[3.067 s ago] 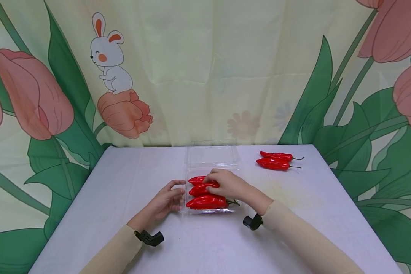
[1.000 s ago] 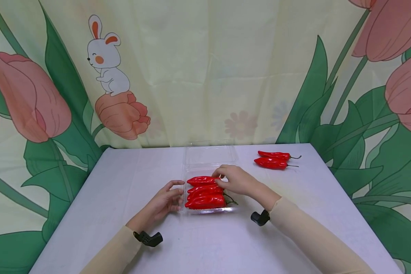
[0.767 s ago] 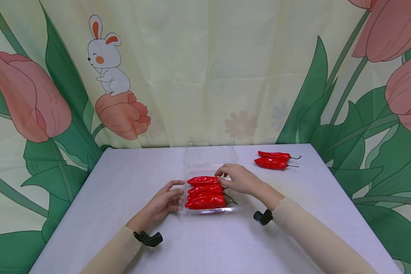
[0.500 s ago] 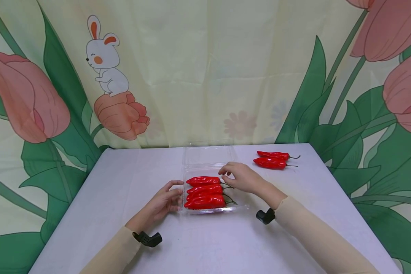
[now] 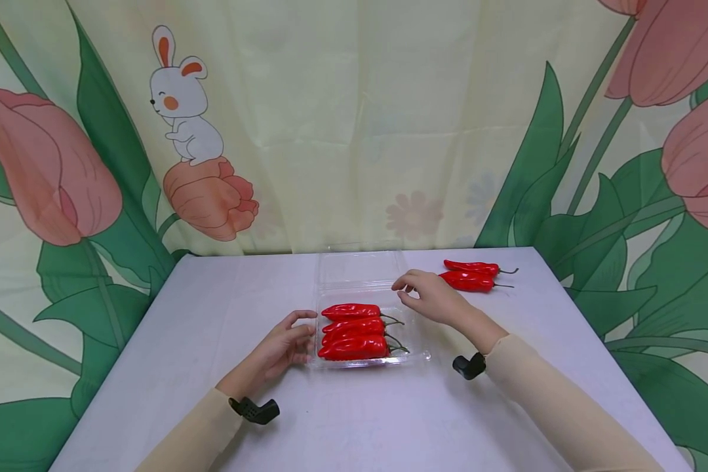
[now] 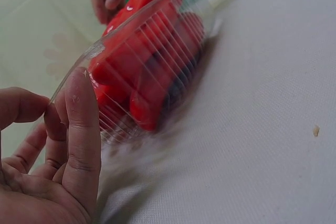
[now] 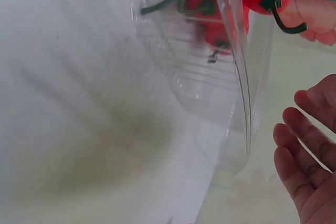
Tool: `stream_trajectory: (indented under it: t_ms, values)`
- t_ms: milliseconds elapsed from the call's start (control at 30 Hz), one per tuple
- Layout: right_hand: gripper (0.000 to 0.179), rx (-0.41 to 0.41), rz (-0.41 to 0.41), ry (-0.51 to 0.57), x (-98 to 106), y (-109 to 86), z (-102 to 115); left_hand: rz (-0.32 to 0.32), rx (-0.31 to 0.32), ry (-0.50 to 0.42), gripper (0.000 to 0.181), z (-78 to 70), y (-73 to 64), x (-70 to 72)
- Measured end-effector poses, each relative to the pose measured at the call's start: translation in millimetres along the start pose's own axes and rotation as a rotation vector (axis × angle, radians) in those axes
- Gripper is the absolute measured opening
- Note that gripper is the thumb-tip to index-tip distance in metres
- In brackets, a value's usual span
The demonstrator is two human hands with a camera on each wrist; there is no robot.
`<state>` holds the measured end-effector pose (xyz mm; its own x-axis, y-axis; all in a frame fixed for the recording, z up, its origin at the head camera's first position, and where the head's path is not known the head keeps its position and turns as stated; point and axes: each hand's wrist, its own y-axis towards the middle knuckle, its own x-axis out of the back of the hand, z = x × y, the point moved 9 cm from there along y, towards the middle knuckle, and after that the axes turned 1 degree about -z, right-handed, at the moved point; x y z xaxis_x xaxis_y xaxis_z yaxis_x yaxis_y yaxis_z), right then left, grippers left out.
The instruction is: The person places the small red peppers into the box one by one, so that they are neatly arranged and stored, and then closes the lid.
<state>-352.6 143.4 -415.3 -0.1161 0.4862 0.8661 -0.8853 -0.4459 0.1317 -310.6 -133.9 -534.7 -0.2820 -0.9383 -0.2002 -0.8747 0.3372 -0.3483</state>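
A clear plastic box (image 5: 415, 334) lies with its lid (image 5: 361, 267) folded back. Several red chili peppers (image 5: 354, 347) lie in it, green stems pointing right. My left hand (image 5: 283, 344) is at the box's left side; in the left wrist view, thumb and finger pinch the rim (image 6: 79, 59). Fingers loosely bent and holding nothing, my right hand (image 5: 436, 296) hovers beyond the box's right edge. Close by it lie two more red peppers, a nearer one (image 5: 467, 281) and a farther one (image 5: 474, 267). The right wrist view has those right fingers (image 7: 299, 150) apart from the box wall.
A white cloth covers the table (image 5: 259, 288). Behind its far edge hangs a curtain (image 5: 354, 131) printed with tulips and a rabbit. A black camera sits on each wrist.
My right hand has let go of a pepper, now in the box's far row, and moved right and away toward the two loose peppers. The left hand stays at the box.
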Motion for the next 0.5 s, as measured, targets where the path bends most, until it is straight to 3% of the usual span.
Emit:
stream_trajectory:
  t_ms: [500]
  values:
    - [0.028, -0.049, -0.018, -0.044, 10, -6.3, -28, -0.004, 0.002, 0.007, 0.047, -0.9, -1.4, -0.9]
